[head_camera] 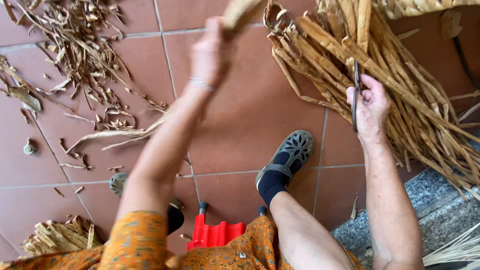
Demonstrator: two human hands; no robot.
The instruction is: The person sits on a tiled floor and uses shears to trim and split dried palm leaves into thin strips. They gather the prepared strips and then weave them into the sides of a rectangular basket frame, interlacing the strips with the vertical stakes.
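The bundle [400, 95] of dry stalks lies on the tiles, long axis slanting down-right, right against your right hand [371, 107], which grips dark scissors [356, 97]. Your left hand [210, 55], blurred and farther off, closes on one strip [239, 14].

soft even daylight, faint shadows; left hand [210, 52] motion-blurred, rest sharp.

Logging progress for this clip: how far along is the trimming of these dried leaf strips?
Done: trimmed scraps litter the tiles and a small cut bundle lies lower left. In hand: the left hand lifts a blurred strip; the right hand holds dark scissors. Left: a large untrimmed pile.
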